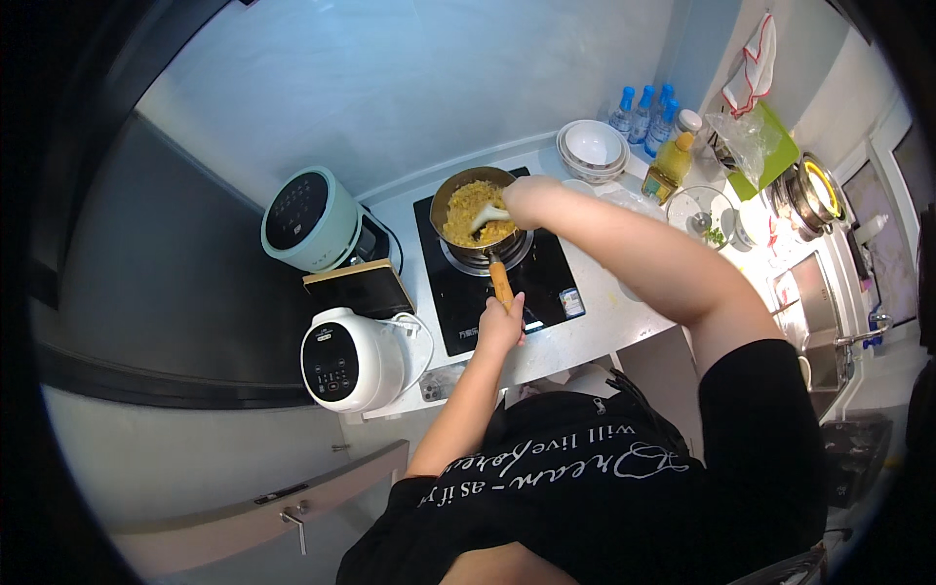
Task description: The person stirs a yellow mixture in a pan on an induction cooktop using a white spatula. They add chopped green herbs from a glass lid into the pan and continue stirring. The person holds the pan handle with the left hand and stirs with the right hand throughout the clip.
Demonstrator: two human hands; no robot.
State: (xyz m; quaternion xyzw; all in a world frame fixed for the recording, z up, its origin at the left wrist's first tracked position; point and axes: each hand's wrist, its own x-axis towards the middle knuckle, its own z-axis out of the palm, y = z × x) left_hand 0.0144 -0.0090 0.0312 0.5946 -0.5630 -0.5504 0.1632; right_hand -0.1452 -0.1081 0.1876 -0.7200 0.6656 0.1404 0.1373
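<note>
A deep frying pan rests on the burner of a black glass gas hob. Yellow fried rice, by its look, covers the pan's bottom. My left hand is closed around the end of the pan's wooden handle. Over the pan's right rim, my right hand grips a pale spatula or spoon, its head down in the food. The upper part of that utensil is hidden inside my fist.
Left of the hob stand a mint-green appliance, a dark panel with a wooden edge and a white rice cooker. Stacked bowls, an oil bottle, blue-capped bottles and a glass bowl sit right, before the sink.
</note>
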